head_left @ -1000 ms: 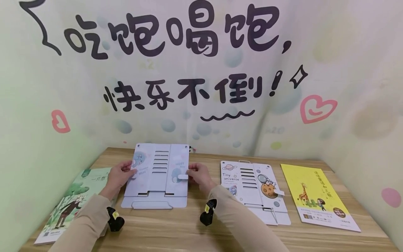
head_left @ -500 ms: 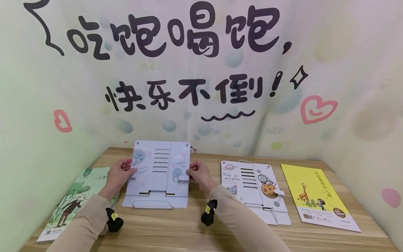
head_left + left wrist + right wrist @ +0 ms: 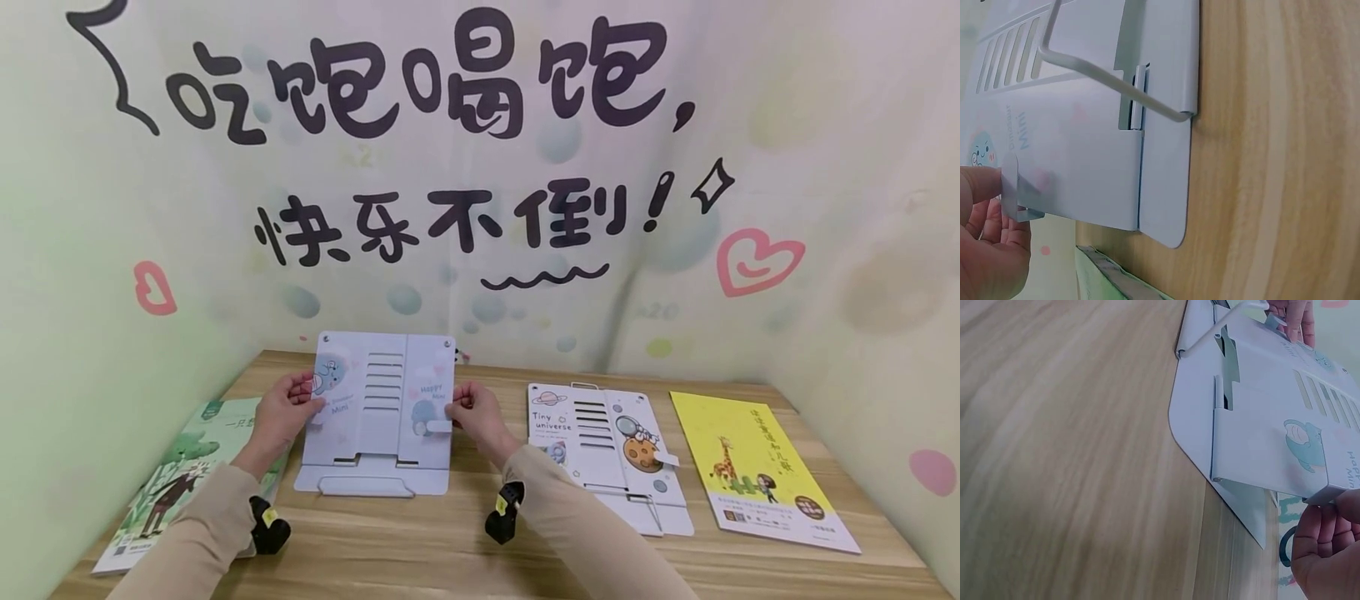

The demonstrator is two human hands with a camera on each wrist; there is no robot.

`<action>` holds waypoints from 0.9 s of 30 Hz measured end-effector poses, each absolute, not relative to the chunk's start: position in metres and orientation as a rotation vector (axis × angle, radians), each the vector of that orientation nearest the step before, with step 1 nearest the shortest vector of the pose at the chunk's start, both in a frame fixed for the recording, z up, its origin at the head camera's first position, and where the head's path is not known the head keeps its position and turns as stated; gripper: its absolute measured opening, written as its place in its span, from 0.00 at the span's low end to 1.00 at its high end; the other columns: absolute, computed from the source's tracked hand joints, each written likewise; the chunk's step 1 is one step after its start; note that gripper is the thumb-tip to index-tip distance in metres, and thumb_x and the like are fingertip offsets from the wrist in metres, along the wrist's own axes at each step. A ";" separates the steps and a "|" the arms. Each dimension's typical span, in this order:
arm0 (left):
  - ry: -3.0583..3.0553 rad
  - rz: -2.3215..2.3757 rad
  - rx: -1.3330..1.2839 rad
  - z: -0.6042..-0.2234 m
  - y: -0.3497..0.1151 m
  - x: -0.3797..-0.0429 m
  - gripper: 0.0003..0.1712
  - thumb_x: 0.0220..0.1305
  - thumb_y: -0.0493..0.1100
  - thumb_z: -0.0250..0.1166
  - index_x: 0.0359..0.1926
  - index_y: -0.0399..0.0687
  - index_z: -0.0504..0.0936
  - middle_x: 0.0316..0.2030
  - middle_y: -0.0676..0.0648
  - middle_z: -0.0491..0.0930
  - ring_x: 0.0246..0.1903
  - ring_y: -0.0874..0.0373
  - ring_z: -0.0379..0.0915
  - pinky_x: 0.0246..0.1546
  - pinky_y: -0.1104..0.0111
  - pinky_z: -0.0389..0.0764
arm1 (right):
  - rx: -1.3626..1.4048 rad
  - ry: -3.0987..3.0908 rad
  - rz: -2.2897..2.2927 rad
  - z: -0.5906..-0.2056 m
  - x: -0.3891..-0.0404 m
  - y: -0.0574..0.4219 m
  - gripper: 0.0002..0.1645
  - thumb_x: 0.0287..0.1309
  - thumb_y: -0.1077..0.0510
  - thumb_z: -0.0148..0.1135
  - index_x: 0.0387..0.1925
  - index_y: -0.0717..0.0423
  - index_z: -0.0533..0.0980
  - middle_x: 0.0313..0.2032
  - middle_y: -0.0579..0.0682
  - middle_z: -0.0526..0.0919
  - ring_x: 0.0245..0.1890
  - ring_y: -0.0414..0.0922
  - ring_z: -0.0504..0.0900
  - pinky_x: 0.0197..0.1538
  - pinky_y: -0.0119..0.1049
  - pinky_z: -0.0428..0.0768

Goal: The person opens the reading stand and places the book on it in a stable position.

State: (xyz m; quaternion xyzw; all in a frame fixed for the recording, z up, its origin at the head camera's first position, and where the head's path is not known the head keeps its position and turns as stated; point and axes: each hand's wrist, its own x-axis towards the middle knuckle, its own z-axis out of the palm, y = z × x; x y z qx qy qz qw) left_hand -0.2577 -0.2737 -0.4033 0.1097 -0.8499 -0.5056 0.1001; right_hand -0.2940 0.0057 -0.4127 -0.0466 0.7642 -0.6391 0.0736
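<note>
A pale book stand (image 3: 341, 437) with blue dinosaur prints and a column of slots leans back at a tilt, its flat base (image 3: 1166, 187) on the table. My left hand (image 3: 281, 417) holds the left edge of its panel, thumb in front beside a small page clip (image 3: 1011, 187) and fingers behind. On the opposite edge, my right hand (image 3: 480, 421) pinches the panel near the other clip (image 3: 438, 426). A white wire ledge (image 3: 1107, 78) sticks out at the front of the base. From the right wrist view, the panel stands hinged up off the base, with a gap behind it.
To the right lies a second book stand (image 3: 600, 467) printed with an astronaut, folded flat. Beyond it is a yellow book (image 3: 720, 417) with a giraffe. A green book (image 3: 187, 450) lies left, partly under my left arm. A printed wall sheet (image 3: 420, 292) rises behind the wooden table (image 3: 420, 550).
The panel of the dinosaur book stand has tilted up a little, its top edge rising, with both hands keeping their hold. The other stand and the books stay put.
</note>
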 end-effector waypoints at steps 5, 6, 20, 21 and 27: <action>-2.521 -1.502 0.308 -0.401 -0.275 -0.254 0.30 0.65 0.32 0.60 0.66 0.29 0.62 0.52 0.35 0.69 0.49 0.50 0.66 0.34 0.92 0.67 | -0.223 2.309 -1.921 -0.413 -0.289 0.008 0.07 0.60 0.71 0.58 0.39 0.65 0.70 0.31 0.48 0.72 0.34 0.41 0.72 0.41 0.33 0.83; -2.521 -1.505 0.302 -0.401 -0.275 -0.254 0.30 0.65 0.32 0.60 0.65 0.29 0.62 0.52 0.35 0.69 0.49 0.50 0.66 0.34 0.92 0.67 | -0.229 2.305 -1.922 -0.413 -0.289 0.009 0.07 0.60 0.71 0.58 0.39 0.64 0.70 0.31 0.48 0.71 0.34 0.41 0.72 0.42 0.32 0.83; -2.565 -1.477 0.212 -0.391 -0.278 -0.242 0.28 0.65 0.33 0.60 0.62 0.27 0.61 0.50 0.34 0.69 0.46 0.53 0.67 0.35 0.88 0.70 | -0.424 2.404 -1.872 -0.408 -0.277 0.015 0.06 0.61 0.70 0.58 0.37 0.62 0.69 0.33 0.52 0.74 0.33 0.42 0.71 0.37 0.29 0.78; -2.569 -1.469 0.206 -0.391 -0.279 -0.241 0.27 0.65 0.33 0.60 0.61 0.26 0.61 0.50 0.34 0.69 0.45 0.54 0.67 0.35 0.88 0.70 | -0.439 2.420 -1.864 -0.408 -0.276 0.015 0.06 0.61 0.70 0.58 0.36 0.62 0.69 0.33 0.52 0.74 0.33 0.42 0.71 0.36 0.28 0.77; -2.532 -1.396 0.228 -0.384 -0.278 -0.235 0.26 0.63 0.34 0.61 0.59 0.27 0.65 0.49 0.35 0.72 0.38 0.69 0.66 0.35 0.89 0.69 | -0.498 2.478 -1.823 -0.408 -0.273 0.016 0.06 0.61 0.70 0.58 0.36 0.61 0.70 0.34 0.53 0.74 0.34 0.42 0.71 0.34 0.24 0.74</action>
